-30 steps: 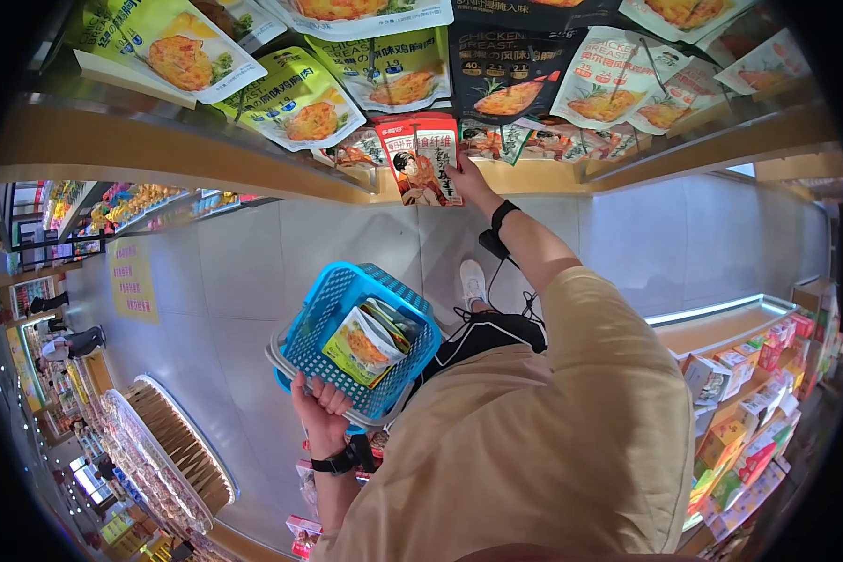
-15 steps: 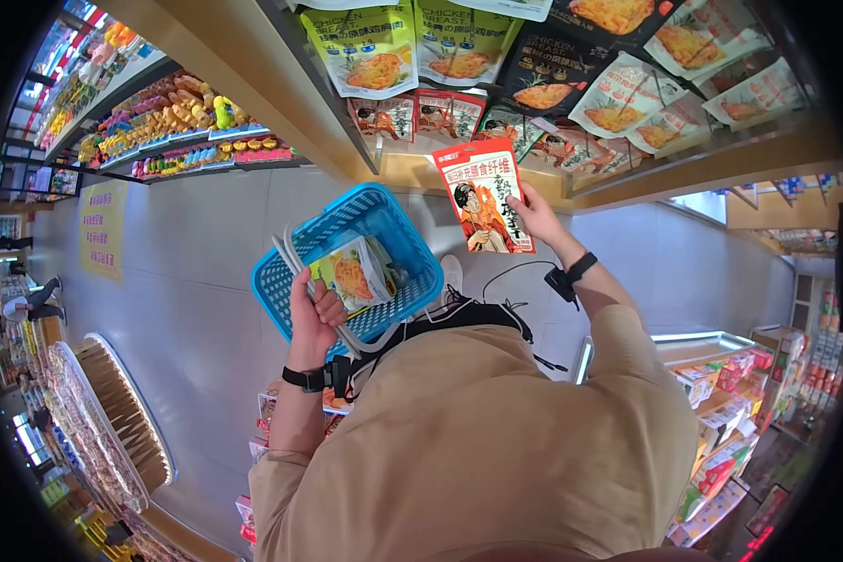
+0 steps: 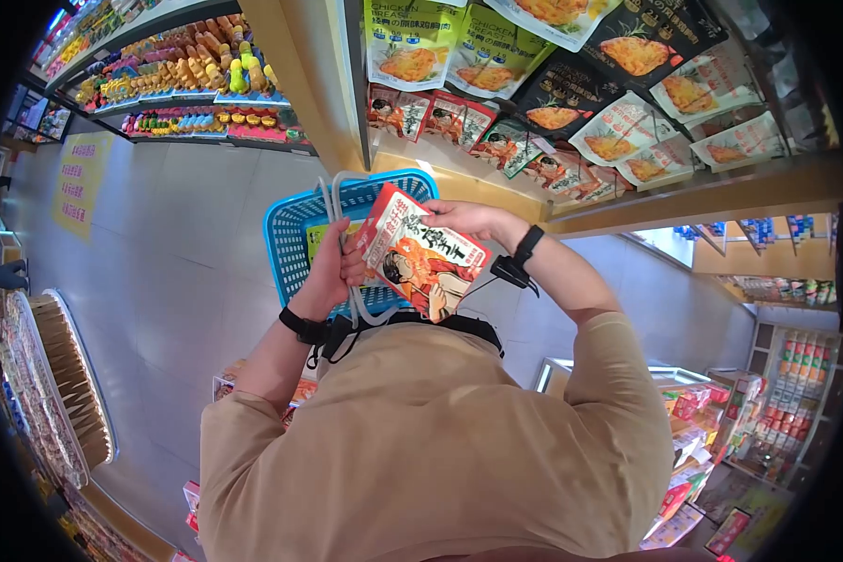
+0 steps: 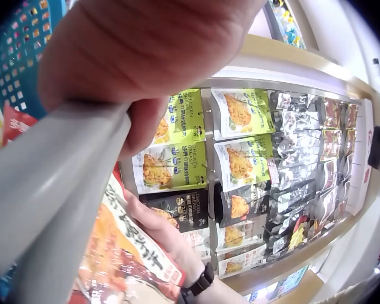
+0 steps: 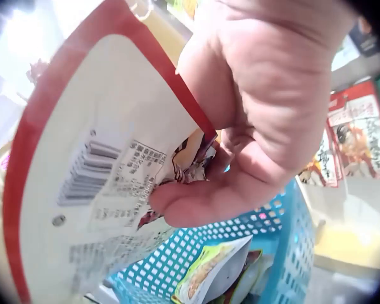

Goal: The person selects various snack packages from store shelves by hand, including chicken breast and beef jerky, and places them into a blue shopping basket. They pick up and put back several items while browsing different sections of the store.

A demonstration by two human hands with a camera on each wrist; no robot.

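In the head view, your right grip point(image 3: 466, 219) pinches the red-edged pouch point(image 3: 431, 260) by its upper edge, thumb in front, fingers behind. The pouch hangs toward that grip's 7 o'clock, over the blue basket point(image 3: 288, 232). At 8 o'clock your left grip point(image 3: 337, 267) curls round the grey handles point(image 4: 44, 183). A green pouch point(image 5: 202, 271) sits inside the basket; red packs point(image 3: 454, 120) hang at 12.

The packet point(image 3: 431, 262) is over the basket point(image 3: 283, 245), right of its handles point(image 4: 44, 180); pouches point(image 5: 210, 271) lie in the basket, the shelf point(image 3: 684, 211) beyond it.
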